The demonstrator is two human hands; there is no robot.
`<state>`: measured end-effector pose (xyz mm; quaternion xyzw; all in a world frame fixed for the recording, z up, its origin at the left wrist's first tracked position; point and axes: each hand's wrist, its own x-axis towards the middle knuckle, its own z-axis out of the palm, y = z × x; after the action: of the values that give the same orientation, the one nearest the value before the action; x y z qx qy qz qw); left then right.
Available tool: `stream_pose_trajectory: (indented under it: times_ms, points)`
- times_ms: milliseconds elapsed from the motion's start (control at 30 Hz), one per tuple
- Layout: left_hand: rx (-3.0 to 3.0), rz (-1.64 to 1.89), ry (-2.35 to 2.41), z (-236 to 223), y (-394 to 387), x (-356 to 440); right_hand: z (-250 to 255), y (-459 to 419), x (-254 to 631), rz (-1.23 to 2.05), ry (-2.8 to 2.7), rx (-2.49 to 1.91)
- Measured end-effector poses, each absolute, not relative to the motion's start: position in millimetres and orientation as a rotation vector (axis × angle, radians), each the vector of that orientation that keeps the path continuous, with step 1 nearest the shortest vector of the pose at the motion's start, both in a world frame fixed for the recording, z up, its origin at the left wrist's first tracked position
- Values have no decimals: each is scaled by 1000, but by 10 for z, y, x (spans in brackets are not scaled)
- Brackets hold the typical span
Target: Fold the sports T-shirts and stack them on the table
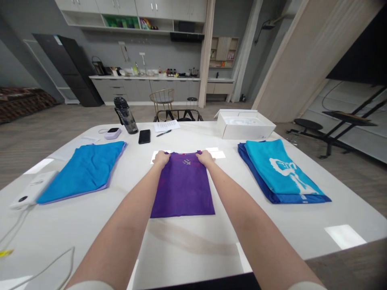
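A purple T-shirt, folded into a rough rectangle with a small pale print near its collar, lies on the white table in front of me. My left hand pinches its far left corner. At the far right corner, my right hand has its fingers closed on the same shirt. To the left lies folded blue cloth over a lilac piece. On the right, a folded turquoise shirt with a white print rests on dark blue cloth.
An open white box stands at the back right. Behind the left pile are a dark bottle, a phone, a pen, paper and a lilac device. A white power strip with cables sits at the left edge.
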<state>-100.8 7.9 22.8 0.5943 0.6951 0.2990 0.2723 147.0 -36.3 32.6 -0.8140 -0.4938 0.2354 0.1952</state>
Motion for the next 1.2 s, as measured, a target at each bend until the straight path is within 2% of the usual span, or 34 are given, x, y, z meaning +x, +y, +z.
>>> stream_pose_trajectory:
  times_ms: [233,333,433,633,867,967,1100,1200]
  points:
    - [1693,988,1547,314,30,-1114,390,-574,1665,569,-1469,-2046]
    - [1716,1034,1243,533,-114,-1073,485,-866,1789,483,-1507,-1811]
    - [1737,911,1031,819,-341,-969,609,-1278,1912,407,-1497,-1559]
    - [1709,897,835,1290,-912,-607,932,-2352,2166,303,-1384,-1463]
    - [1616,757,541,1599,-1642,309,1121,-3616,2764,122,-1098,-1501]
    - [1591,823,423,1853,-1875,833,1399,-3880,3267,3,-1034,-1529]
    - [1479,985,357,2046,-1877,1614,1916,-3723,4134,-204,-1029,-1592]
    - [1357,970,418,1815,-1696,2205,1987,-3288,4757,-279,-1110,-1685]
